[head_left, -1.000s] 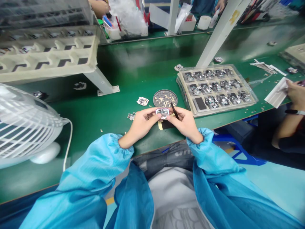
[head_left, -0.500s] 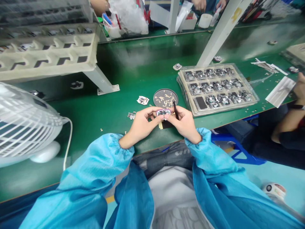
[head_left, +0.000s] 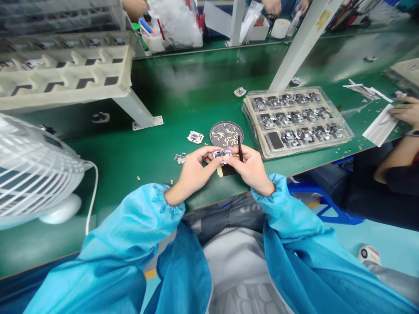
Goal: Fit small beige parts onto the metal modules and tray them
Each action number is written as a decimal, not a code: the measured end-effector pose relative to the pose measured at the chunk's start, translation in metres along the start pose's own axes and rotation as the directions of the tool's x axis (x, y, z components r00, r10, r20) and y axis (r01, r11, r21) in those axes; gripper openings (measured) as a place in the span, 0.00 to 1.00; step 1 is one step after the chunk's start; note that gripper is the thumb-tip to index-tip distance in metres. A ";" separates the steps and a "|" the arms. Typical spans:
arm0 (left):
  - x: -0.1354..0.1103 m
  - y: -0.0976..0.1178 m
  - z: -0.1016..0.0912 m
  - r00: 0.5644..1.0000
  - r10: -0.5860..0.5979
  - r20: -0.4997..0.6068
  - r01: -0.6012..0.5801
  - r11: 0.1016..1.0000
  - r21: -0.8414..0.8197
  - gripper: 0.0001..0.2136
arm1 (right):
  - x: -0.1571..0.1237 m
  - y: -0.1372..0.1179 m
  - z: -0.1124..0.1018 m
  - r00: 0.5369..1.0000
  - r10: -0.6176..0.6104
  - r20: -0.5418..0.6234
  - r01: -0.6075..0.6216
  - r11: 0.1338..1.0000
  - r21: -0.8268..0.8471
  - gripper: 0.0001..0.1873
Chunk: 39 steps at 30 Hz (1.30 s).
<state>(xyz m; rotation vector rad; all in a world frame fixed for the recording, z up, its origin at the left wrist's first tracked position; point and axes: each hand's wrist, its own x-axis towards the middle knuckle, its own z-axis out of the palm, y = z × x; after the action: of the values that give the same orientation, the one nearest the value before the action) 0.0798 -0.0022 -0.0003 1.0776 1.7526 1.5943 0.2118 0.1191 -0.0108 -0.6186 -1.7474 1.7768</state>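
Observation:
Between my two hands, above the green bench, is a small device housing (head_left: 222, 153) with a purplish rim and pale, metallic inner parts. My left hand (head_left: 197, 168) grips its left side with thumb and fingers. On the other side my right hand (head_left: 248, 166) pinches it too, while a dark, slim tool like tweezers (head_left: 240, 147) stands up between its fingers. Under the hands lies a dark pad (head_left: 228, 170) with a yellowish edge. Just beyond them sits a round grey dish (head_left: 216, 127) of tiny cream pieces. Another open housing (head_left: 195, 137) and a metal part (head_left: 180, 158) lie to the left.
A stacked tray (head_left: 276, 152) of metal assemblies stands to the right. At the left are a white fan (head_left: 39, 170) and a raised shelf with a moulded tray (head_left: 121, 89). A co-worker's hand (head_left: 407, 112) holds a white sheet (head_left: 379, 126) at far right.
The co-worker's hand at far right has come further over the white sheet. My hands keep hold of the housing with almost no change in pose; the whole view has shifted slightly.

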 end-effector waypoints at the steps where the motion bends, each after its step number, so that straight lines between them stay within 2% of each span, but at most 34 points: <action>1: -0.001 0.000 0.000 1.000 0.003 -0.011 -0.003 1.000 0.010 0.14 | 0.000 0.001 0.001 1.000 0.003 -0.007 -0.003 1.000 0.004 0.22; 6: 0.000 0.000 0.002 0.999 0.008 -0.050 -0.007 1.000 0.028 0.14 | 0.002 0.005 0.001 0.999 0.018 -0.043 -0.018 1.000 -0.016 0.23; 9: 0.001 0.000 -0.002 0.996 0.081 -0.030 -0.076 0.986 0.150 0.12 | 0.005 0.002 -0.005 1.000 -0.018 0.005 0.019 0.987 -0.159 0.23; 12: 0.001 -0.003 -0.006 0.978 0.209 0.013 -0.200 0.914 0.352 0.09 | 0.008 -0.007 -0.013 0.985 -0.165 0.053 0.173 0.935 -0.310 0.22; 14: 0.001 -0.004 -0.008 0.964 0.265 0.035 -0.251 0.854 0.456 0.08 | 0.010 -0.013 -0.017 0.953 -0.286 0.098 0.301 0.878 -0.371 0.19; 17: 0.002 -0.006 -0.010 0.957 0.288 0.034 -0.264 0.816 0.515 0.08 | 0.013 -0.014 -0.019 0.883 -0.420 0.211 0.470 0.778 -0.416 0.09; 19: 0.002 -0.005 -0.010 0.957 0.289 0.030 -0.261 0.810 0.524 0.08 | 0.014 -0.010 -0.019 0.851 -0.460 0.252 0.525 0.739 -0.422 0.06; 24: 0.002 -0.003 -0.010 0.961 0.273 0.046 -0.253 0.802 0.541 0.09 | 0.012 -0.001 -0.018 0.850 -0.464 0.248 0.524 0.703 -0.481 0.07; 29: 0.009 -0.007 -0.016 0.973 0.230 -0.002 -0.195 0.832 0.519 0.09 | 0.024 -0.004 -0.017 0.829 -0.396 0.396 0.556 0.664 -0.499 0.08; 31: 0.014 -0.010 -0.022 0.977 0.207 -0.051 -0.156 0.857 0.492 0.10 | 0.035 -0.007 -0.016 0.838 -0.404 0.367 0.544 0.667 -0.509 0.08; 34: 0.022 -0.014 -0.030 0.971 0.212 -0.112 -0.135 0.871 0.473 0.10 | 0.049 -0.011 -0.013 0.842 -0.474 0.258 0.533 0.659 -0.531 0.07; 39: 0.022 -0.013 -0.030 0.963 0.258 -0.082 -0.188 0.855 0.484 0.09 | 0.055 -0.010 -0.005 0.786 -0.520 0.334 0.617 0.627 -0.475 0.09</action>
<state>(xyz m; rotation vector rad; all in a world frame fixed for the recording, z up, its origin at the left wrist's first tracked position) 0.0409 -0.0004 -0.0053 1.4698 2.2622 1.4345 0.1755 0.1605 0.0022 -0.0766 -2.2810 0.8681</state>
